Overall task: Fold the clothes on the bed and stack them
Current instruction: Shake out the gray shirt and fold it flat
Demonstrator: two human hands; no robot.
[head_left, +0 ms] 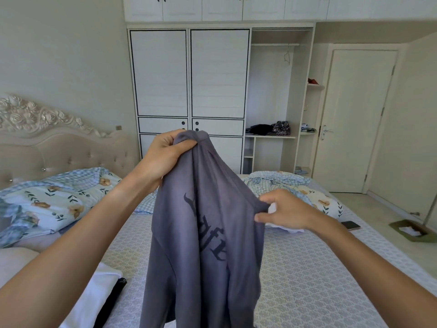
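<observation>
A grey-purple shirt with dark gothic lettering hangs in the air over the bed. My left hand grips its bunched top edge, held high. My right hand pinches the shirt's right edge, lower and to the right. The shirt's bottom runs out of view below. A white garment and a black one lie on the bed at the lower left. Another white piece of cloth shows behind my right hand.
Floral pillows lie at the left by the headboard, and a crumpled checked quilt at the far right of the bed. A phone rests near the bed's right edge. A wardrobe stands behind, and a dustpan on the floor.
</observation>
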